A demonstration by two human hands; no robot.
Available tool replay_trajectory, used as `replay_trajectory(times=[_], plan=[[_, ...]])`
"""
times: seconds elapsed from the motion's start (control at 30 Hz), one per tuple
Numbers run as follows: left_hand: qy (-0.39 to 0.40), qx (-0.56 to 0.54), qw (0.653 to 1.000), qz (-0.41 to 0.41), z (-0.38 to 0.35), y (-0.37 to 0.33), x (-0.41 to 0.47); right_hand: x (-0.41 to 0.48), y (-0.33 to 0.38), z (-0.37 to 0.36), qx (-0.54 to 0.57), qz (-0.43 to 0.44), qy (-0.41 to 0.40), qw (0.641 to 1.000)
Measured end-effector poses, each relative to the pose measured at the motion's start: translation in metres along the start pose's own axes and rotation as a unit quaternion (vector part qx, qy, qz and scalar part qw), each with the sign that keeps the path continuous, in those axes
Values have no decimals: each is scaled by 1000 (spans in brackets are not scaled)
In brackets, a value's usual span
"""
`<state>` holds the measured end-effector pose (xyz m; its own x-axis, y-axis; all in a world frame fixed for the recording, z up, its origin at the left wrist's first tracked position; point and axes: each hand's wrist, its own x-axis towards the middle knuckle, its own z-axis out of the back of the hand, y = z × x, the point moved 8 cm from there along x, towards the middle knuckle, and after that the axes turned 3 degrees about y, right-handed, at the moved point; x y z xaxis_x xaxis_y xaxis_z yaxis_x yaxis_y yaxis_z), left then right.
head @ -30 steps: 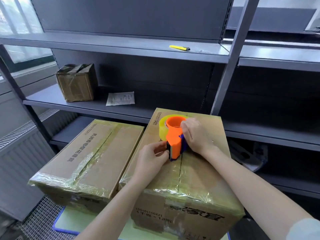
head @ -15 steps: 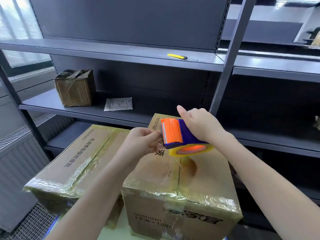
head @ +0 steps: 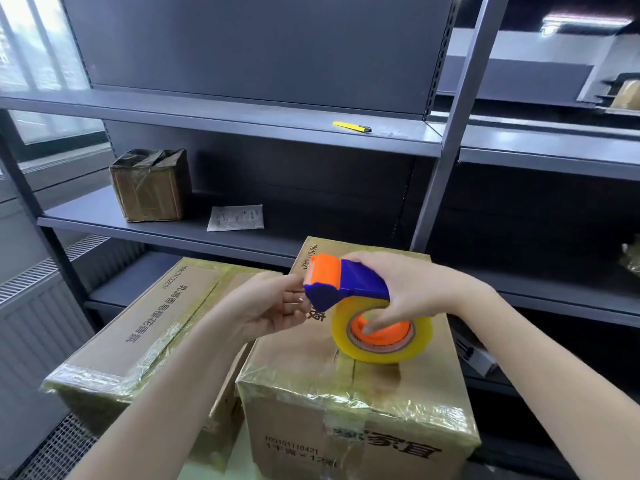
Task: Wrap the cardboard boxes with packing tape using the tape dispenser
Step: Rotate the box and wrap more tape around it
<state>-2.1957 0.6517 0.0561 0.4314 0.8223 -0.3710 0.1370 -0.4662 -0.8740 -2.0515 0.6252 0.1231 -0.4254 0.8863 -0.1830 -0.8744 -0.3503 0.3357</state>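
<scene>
Right box (head: pixel 360 403): lower centre, taped edges.
Left box (head: pixel 138 341): lower left, touching it.
Tape dispenser (head: pixel 349 289): centre, above right box.
Right hand (head: pixel 412 289): grips dispenser.
Left hand (head: pixel 266 306): fingers pinched at orange end.
Small box (head: pixel 149 188): shelf, upper left.

The right-hand cardboard box (head: pixel 360 427) carries the number 100101110421 printed on its front face, with a blurred line beneath it that seems to end in "12", and large Chinese characters to the right, too smeared by tape to read. The same number runs along its top left edge. The left-hand cardboard box (head: pixel 145 327), just beside it, shows 100101032801 and a line of Chinese characters on top.
</scene>
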Motion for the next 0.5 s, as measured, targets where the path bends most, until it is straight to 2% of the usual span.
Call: replay_trajectory(times=[0.1,0.23,0.5], plan=[[-3,18,1000,1,4,4,0,-3,8,-2,-112,15,-51,992],[-26,32,999,-22,14,5,0,6,19,-4,-165,41,-60,984],[-16,-10,1000,-20,14,14,-9,4,29,-3,-151,33,-6,988]])
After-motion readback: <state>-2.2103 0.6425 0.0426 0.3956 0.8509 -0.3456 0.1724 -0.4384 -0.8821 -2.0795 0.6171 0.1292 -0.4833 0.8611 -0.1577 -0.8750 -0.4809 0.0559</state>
